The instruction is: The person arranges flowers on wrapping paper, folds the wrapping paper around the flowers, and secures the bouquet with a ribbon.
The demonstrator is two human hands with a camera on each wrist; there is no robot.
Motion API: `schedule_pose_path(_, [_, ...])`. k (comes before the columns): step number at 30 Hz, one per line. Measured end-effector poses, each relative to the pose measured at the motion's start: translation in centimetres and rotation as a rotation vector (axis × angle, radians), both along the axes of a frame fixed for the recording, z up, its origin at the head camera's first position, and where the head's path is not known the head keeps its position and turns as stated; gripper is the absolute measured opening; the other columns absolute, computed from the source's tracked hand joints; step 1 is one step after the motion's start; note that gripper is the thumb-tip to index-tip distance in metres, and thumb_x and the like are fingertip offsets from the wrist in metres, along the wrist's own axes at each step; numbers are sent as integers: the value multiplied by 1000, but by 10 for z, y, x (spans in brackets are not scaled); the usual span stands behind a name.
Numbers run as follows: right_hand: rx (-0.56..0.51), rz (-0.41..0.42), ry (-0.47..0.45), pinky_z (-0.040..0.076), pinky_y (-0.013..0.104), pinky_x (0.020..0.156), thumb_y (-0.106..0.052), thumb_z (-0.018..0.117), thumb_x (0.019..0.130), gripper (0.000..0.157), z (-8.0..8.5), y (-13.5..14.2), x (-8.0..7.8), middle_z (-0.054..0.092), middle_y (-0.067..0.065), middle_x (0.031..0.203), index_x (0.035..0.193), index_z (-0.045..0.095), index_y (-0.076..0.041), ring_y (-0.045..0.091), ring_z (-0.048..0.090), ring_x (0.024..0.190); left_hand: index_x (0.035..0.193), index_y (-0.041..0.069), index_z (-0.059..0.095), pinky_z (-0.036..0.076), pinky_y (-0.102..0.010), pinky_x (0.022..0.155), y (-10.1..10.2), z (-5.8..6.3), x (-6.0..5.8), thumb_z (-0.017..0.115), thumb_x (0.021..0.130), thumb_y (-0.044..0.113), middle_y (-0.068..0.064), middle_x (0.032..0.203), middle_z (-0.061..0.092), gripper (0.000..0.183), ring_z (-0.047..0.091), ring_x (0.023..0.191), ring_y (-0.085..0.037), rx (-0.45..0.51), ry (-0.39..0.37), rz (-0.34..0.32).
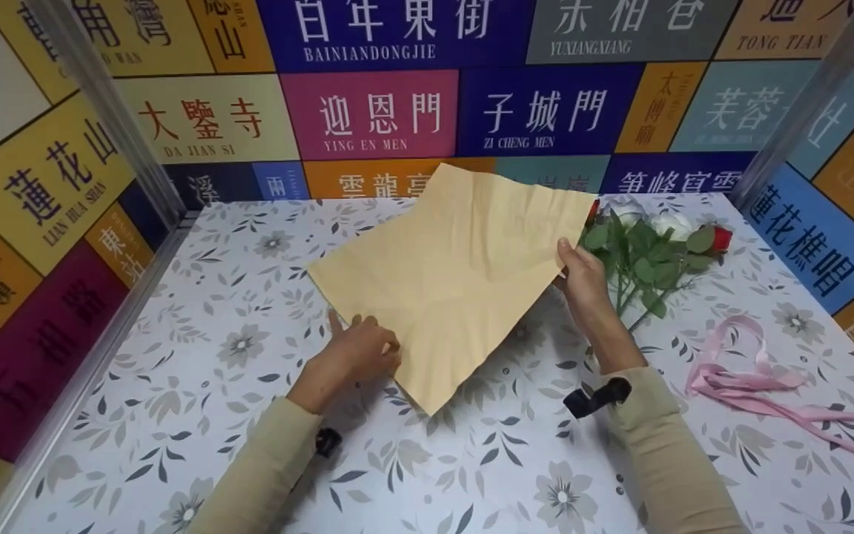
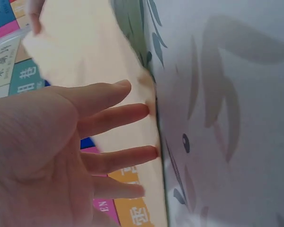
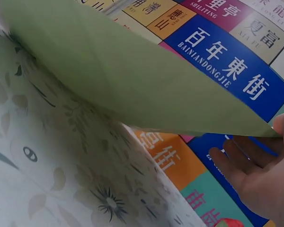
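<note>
A tan sheet of wrapping paper [image 1: 457,259] is raised at a slant over the table, one corner pointing down toward me. My right hand [image 1: 590,289] pinches its right edge, thumb on the tan face. In the right wrist view the sheet's green underside [image 3: 132,80] runs to a point at the right hand [image 3: 265,175]. My left hand [image 1: 349,360] is at the lower left edge of the sheet. The left wrist view has that hand [image 2: 52,142] with fingers nearly straight and spread, fingertips overlapping the paper [image 2: 80,52] along its edge.
Red and white artificial-looking roses with green leaves [image 1: 657,267] lie behind my right hand, partly hidden by the paper. Loops of pink ribbon [image 1: 723,382] lie at the right. A floral-patterned cloth [image 1: 249,415] covers the table; colourful sign-printed panels [image 1: 375,111] enclose its back and sides.
</note>
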State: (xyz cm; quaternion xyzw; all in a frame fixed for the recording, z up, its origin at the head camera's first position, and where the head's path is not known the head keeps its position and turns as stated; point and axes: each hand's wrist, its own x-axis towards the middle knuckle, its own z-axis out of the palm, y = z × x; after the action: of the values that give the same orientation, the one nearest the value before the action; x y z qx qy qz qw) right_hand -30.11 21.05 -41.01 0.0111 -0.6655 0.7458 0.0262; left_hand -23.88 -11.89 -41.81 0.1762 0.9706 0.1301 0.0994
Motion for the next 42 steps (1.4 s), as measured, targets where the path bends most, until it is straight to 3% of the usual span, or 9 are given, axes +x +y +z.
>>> schedule_pose_path(5, [66, -15, -76, 47, 28, 97, -36, 38, 108, 50, -3, 4, -5, 64, -13, 102, 141, 48, 1, 1, 61, 103, 98, 11, 79, 6, -82, 109, -1, 2, 6, 66, 94, 22, -14, 107, 71, 18, 65, 107, -38, 14, 12, -2])
schedule_pose_path(8, [160, -39, -103, 47, 29, 100, -33, 39, 108, 50, -3, 7, -6, 62, 3, 128, 148, 41, -3, 11, 60, 116, 101, 6, 77, 10, -80, 111, -1, 3, 5, 66, 95, 23, -14, 111, 73, 21, 66, 112, -37, 38, -2, 22])
schedule_pose_path(12, [372, -142, -95, 39, 41, 115, -24, 44, 106, 64, 0, 7, -6, 32, 18, 161, 161, 16, -9, 29, 41, 144, 115, 2, 70, 29, -73, 109, 0, 1, 1, 64, 97, 28, -19, 119, 68, 32, 62, 114, -41, 11, 31, 80])
schedule_pose_path(16, [577, -264, -52, 27, 49, 122, -15, 50, 99, 73, 2, 0, -3, 18, 24, 165, 161, 12, -4, 38, 23, 152, 139, -1, 51, 38, -71, 103, -1, -6, -5, 63, 96, 40, -32, 140, 47, 61, 43, 133, -50, -7, 1, 165])
schedule_pose_path(19, [674, -260, -6, 23, 53, 123, -13, 54, 96, 78, 1, -9, 0, 10, 25, 166, 161, 12, -3, 40, 16, 154, 157, 2, 27, 24, -75, 111, -6, -10, -11, 59, 97, 49, -36, 159, 20, 82, 15, 149, -55, 3, -118, 216])
schedule_pose_path(25, [889, 22, 42, 21, 58, 122, -24, 67, 94, 91, -10, -29, 7, -3, 20, 169, 162, 8, -12, 43, 4, 155, 161, 7, 12, 11, -75, 116, -13, -9, -15, 52, 98, 56, -35, 163, -1, 89, 1, 151, -55, -44, -259, 165])
schedule_pose_path(31, [1128, 382, 1, -1, 70, 119, -41, 72, 90, 101, -28, -39, 15, -11, 24, 167, 162, 7, -9, 49, -10, 153, 162, 10, 11, 8, -74, 117, -19, -6, -17, 57, 96, 55, -35, 163, -4, 92, -1, 151, -55, -41, -300, 118])
schedule_pose_path(36, [1231, 507, -76, -4, 71, 118, -47, 68, 91, 102, -36, -41, 16, -10, 27, 165, 161, 6, -6, 50, -9, 152, 162, 8, 10, 7, -69, 120, -27, -8, -16, 61, 95, 50, -36, 162, -6, 93, -4, 150, -56, -13, -327, 94])
schedule_pose_path(42, [1269, 546, -117, -8, 77, 112, -51, 68, 90, 105, -34, -36, 15, -11, 24, 166, 162, 4, -10, 48, -12, 152, 161, 8, 14, 8, -66, 122, -30, -6, -18, 66, 93, 47, -32, 164, -5, 94, -3, 152, -52, 34, -327, 99])
